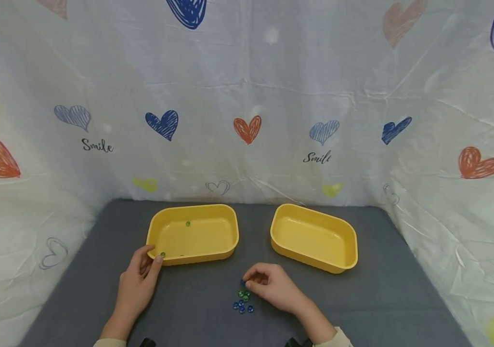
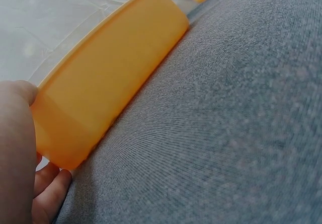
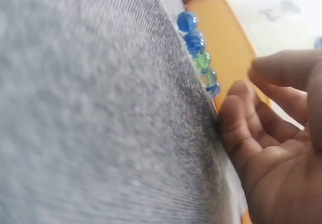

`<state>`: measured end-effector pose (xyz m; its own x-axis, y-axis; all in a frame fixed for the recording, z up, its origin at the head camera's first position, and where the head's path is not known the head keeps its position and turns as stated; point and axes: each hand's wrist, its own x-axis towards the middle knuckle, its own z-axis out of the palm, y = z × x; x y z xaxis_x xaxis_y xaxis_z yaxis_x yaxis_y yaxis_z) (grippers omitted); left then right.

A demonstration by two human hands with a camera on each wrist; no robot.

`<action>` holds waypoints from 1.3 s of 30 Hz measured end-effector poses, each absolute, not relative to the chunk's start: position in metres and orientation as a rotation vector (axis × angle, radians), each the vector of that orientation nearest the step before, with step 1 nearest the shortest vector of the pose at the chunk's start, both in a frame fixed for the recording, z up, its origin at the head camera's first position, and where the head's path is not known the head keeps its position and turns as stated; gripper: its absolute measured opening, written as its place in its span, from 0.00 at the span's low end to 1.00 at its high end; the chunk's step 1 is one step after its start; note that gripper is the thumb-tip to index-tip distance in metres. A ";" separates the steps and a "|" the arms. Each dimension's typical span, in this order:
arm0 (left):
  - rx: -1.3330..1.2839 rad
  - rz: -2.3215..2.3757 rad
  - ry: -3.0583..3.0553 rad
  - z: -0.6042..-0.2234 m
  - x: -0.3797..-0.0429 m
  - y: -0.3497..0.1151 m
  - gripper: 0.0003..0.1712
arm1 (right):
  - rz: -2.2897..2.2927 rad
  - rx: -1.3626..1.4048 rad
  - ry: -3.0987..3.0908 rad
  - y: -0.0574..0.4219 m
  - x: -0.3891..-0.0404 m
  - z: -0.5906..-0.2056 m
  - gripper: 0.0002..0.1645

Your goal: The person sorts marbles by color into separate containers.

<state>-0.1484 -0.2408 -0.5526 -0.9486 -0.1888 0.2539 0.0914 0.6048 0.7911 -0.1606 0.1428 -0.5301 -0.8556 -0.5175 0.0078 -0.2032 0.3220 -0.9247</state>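
My left hand (image 1: 136, 286) grips the near left corner of a yellow tray (image 1: 192, 260), thumb at the rim. In the left wrist view its fingers (image 2: 50, 189) curl round that corner, low by the cloth. Two green marbles (image 1: 188, 223) lie apart inside this tray. My right hand (image 1: 275, 286) is low over the cloth beside a loose group of blue marbles (image 1: 241, 310) and green marbles (image 1: 240, 293). One blue marble (image 1: 243, 282) shows right at its fingertips. In the right wrist view, a gap separates thumb and fingers, with no marble between them.
A second yellow tray (image 1: 314, 236) stands angled at the right, with no marbles showing inside. Dark grey cloth (image 1: 203, 308) covers the table. Behind and at the sides hangs a white curtain (image 1: 281, 86) printed with hearts.
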 end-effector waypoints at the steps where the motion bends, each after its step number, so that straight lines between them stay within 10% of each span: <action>1: 0.079 -1.271 -2.522 -0.553 -0.149 -0.241 0.30 | -1.535 -0.658 2.303 0.144 -0.160 -0.532 0.05; 39: 0.060 -1.312 -2.506 -0.554 -0.149 -0.243 0.31 | -1.470 -0.918 2.293 0.147 -0.159 -0.549 0.12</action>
